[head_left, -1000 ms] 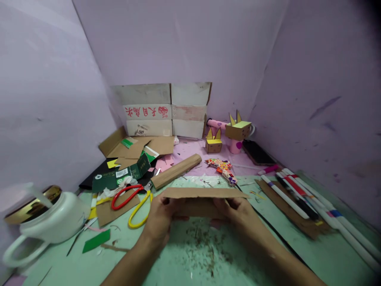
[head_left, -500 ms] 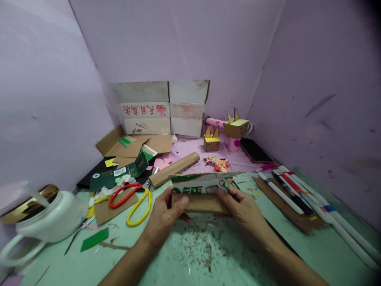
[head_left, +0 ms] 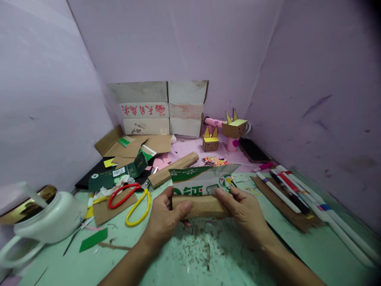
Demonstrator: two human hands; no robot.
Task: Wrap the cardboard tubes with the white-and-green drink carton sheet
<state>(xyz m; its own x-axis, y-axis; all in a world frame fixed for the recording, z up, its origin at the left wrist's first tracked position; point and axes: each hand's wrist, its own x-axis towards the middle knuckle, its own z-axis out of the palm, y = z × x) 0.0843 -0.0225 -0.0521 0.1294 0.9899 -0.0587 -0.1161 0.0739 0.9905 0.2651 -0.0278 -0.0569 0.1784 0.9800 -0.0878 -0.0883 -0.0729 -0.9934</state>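
Between both hands is a folded piece of cardboard, its plain brown strip bent toward me and its printed white-and-green side standing up behind. My left hand grips the left end, thumb pressed on the brown strip and fingers tucked underneath. On the right end my right hand has its thumb near the fold and its fingers behind the printed side. Scissors with one red and one yellow handle lie left of my left hand. A brown cardboard strip rests behind the held piece.
A white cup stands at the left. Cardboard scraps and a green piece lie on that side. Markers and a phone are at the right. Small cardboard animal heads stand behind. Brown crumbs litter the table.
The held cardboard has tilted, so its printed side stands higher and shows more green, while the brown strip faces me more. Both hands keep their grip.
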